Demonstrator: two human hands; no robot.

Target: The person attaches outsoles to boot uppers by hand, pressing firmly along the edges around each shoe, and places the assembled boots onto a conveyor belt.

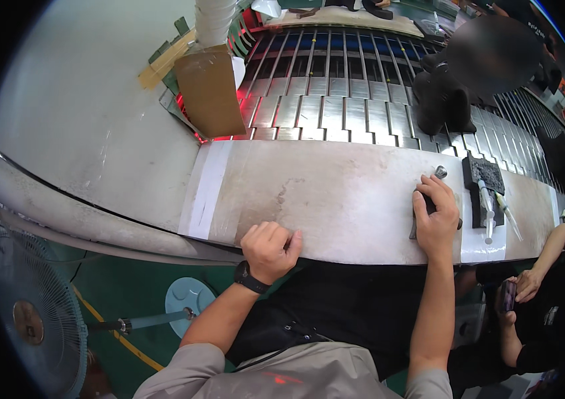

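My left hand (269, 251), with a black watch on its wrist, rests at the near edge of the pale worktop (355, 199). Its fingers are curled in and nothing shows in them. Further right, my right hand (437, 216) bends over a small dark object (413, 229), mostly covered by the palm and fingers; its kind cannot be made out. Just beyond those fingertips lies a small shiny metal piece (441, 171). To the right of this hand sits a black foam block (485, 171), with a white syringe (486, 206) and a thin dispenser with a yellowish part (507, 211) by it.
Behind the worktop runs a slatted metal conveyor (336, 110). A brown cardboard flap (211, 93) hangs at its left end. A fan (30, 319) stands at lower left. At right, a seated person holds a phone (508, 296); another person (445, 100) is across the conveyor.
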